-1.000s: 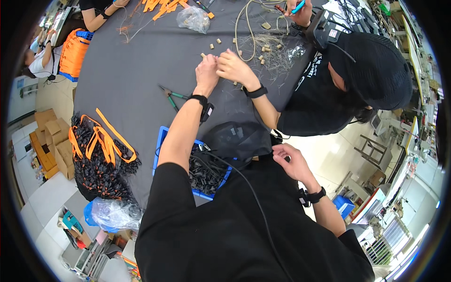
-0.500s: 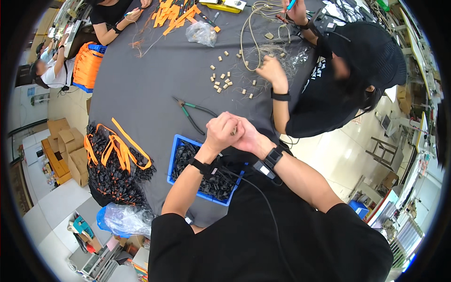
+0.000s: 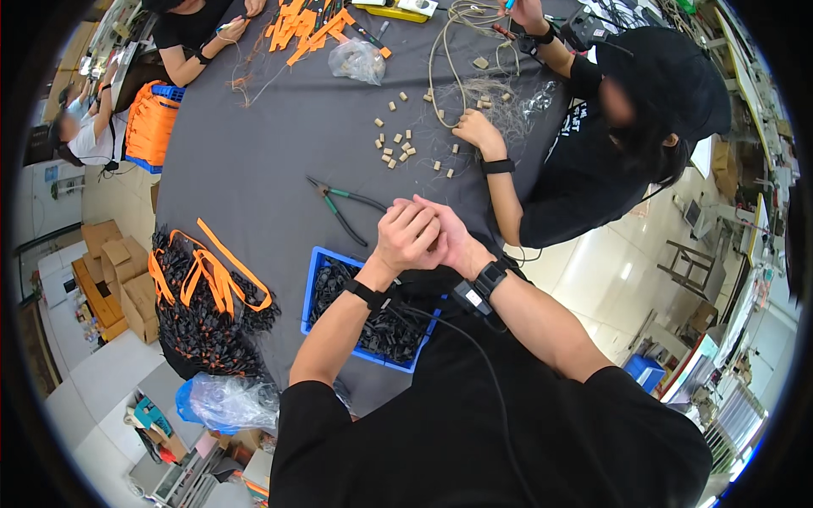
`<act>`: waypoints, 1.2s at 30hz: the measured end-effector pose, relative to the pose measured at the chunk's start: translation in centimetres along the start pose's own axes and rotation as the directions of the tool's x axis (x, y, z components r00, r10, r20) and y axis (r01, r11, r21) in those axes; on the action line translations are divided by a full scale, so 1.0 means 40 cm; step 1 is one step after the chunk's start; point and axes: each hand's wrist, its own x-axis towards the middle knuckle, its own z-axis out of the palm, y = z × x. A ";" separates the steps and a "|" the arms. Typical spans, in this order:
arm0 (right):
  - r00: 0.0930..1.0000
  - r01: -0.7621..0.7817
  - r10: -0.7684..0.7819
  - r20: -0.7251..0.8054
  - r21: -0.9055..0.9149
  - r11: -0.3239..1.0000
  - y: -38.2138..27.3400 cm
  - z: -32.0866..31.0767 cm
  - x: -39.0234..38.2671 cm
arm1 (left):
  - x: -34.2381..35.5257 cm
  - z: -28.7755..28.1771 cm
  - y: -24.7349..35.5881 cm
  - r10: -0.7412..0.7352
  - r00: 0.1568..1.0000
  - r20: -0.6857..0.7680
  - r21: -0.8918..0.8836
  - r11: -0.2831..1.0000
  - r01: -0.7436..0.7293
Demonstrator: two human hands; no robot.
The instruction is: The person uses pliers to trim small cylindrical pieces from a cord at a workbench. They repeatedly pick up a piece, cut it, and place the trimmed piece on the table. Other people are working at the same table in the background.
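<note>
Pliers [image 3: 340,194] lie near joined left hand [image 3: 408,239] and right hand [image 3: 458,240]; I cannot tell their grip.

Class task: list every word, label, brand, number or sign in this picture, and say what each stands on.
White lettering on the co-worker's black shirt: present, partly lost in folds; not copied out here.
White label on the black wrist device below the right hand: too small to read.
Anything else: too small or blurred to read.

My worktop [image 3: 246,161] looks like matt cloth, the blue tray [image 3: 309,292] smooth plastic, and the clear bag [image 3: 356,62] glossy, crinkled plastic film.
</note>
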 end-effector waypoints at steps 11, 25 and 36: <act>0.997 0.075 -0.080 0.022 0.184 0.980 -0.016 -0.068 0.027 | 0.077 0.037 -0.082 -0.475 0.865 -0.159 -0.103 0.880 0.464; 0.993 0.105 -0.113 0.021 0.238 0.966 -0.060 -0.212 -0.044 | -0.021 0.352 -0.386 -0.739 0.668 0.088 0.674 0.538 0.506; 0.995 0.097 -0.091 -0.037 0.213 0.972 -0.054 -0.196 -0.022 | -0.096 0.377 -0.418 -0.536 0.833 0.135 0.658 0.677 0.329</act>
